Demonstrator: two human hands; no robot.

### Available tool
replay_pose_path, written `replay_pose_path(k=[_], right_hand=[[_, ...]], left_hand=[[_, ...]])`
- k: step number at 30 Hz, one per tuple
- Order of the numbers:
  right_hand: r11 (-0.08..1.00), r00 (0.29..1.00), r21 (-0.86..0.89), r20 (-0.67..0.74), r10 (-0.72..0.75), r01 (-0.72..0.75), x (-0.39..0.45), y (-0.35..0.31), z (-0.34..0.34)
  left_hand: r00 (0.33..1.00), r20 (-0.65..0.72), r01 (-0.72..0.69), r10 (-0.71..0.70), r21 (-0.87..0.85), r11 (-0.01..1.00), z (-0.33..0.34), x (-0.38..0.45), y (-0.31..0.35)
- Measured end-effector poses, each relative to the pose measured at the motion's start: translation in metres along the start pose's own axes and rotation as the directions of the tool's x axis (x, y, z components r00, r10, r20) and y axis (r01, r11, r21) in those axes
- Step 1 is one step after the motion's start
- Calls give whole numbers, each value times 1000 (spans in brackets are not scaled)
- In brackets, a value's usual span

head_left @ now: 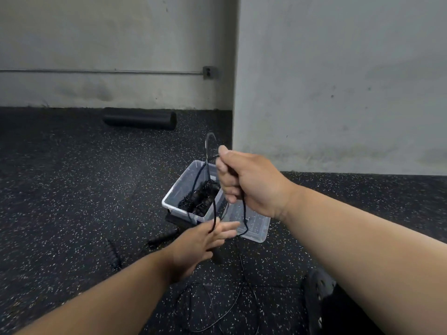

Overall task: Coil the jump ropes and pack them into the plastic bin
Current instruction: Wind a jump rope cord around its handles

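Note:
My right hand grips loops of a thin black jump rope above the clear plastic bin. The loops hang from my fist, and one strand runs down over the outstretched fingers of my left hand, which is open below. The rest of this rope lies in loose curves on the floor near my feet. Coiled black ropes lie inside the bin. Two black handles lie on the floor left of my left hand.
The bin's clear lid lies flat to the right of the bin. A black foam roller rests by the back wall. A grey concrete pillar stands at the right. My dark shoe is at lower right.

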State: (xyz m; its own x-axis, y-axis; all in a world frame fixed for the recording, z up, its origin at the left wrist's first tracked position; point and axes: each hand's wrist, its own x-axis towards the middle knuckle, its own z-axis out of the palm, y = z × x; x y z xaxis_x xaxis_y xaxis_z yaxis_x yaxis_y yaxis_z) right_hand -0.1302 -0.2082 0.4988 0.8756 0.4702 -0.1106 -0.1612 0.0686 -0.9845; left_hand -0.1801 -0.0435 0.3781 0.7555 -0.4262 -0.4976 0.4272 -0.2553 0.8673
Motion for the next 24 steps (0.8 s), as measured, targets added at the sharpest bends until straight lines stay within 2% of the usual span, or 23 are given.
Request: replay_pose_path(k=[2, 5, 9, 11, 13, 15, 17, 19, 21, 24], right_hand=[[999, 999, 21, -14, -37, 37, 1, -1, 4], [997, 998, 55, -24, -51, 52, 3, -3, 4], [997, 997, -13, -29, -76, 76, 0, 1, -1], [996, 996, -75, -61, -60, 55, -2, 8, -2], [978, 998, -211, -70, -11, -4, -4, 16, -1], [920, 993, -380, -88, 72, -101, -6, 27, -1], [870, 982, -457, -64, 176, -185, -10, 37, 0], [870, 972, -440, -25, 235, -221, -12, 45, 0], [897, 980, -396, -56, 188, -195, -12, 42, -5], [946, 987, -307, -147, 57, -101, -11, 27, -12]], left_hand=[[999, 33, 13, -13, 16, 1000, 13, 2, 2], [1000, -24, 15, -14, 51, 999, 21, 3, 4], [998, -65, 1, 2, 51, 999, 15, 4, 5], [995, -95, 20, -20, -8, 1000, 15, 4, 5], [994, -106, 21, -24, -27, 999, 15, 6, 5], [997, -77, -5, 6, 2, 1000, 16, 4, 7], [997, -68, -26, 26, -4, 1000, 14, 6, 9], [996, -94, -22, 13, -93, 995, 10, 6, 9], [994, -107, -35, 19, -143, 989, 5, 3, 9], [997, -47, -59, 60, 25, 998, 2, -8, 11]])
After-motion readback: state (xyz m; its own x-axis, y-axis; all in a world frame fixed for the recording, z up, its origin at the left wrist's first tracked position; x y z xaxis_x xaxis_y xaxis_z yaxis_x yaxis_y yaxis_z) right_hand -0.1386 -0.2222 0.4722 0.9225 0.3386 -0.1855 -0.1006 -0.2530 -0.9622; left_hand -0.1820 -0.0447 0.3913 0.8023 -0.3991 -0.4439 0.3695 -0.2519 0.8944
